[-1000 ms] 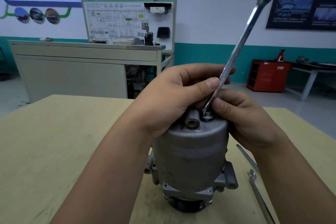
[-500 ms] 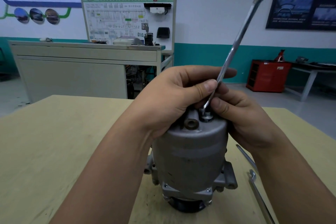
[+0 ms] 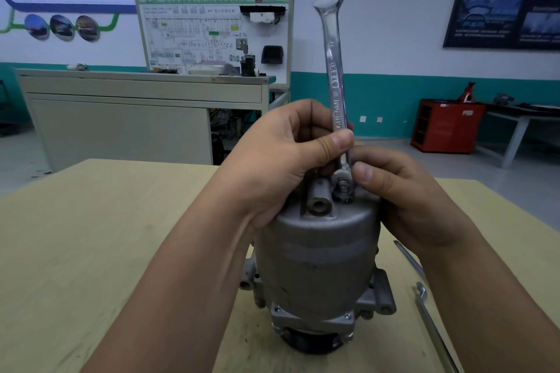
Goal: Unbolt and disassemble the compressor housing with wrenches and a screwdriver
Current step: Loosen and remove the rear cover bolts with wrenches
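Atop the compressor (image 3: 315, 251), left hand (image 3: 281, 160) pinches the wrench (image 3: 333, 70).

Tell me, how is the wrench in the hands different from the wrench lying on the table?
The held wrench stands nearly upright on a bolt atop the compressor; the table wrench lies flat on the table. The left hand and right hand pinch the held wrench; no hand touches the table wrench. Both are shiny silver metal.
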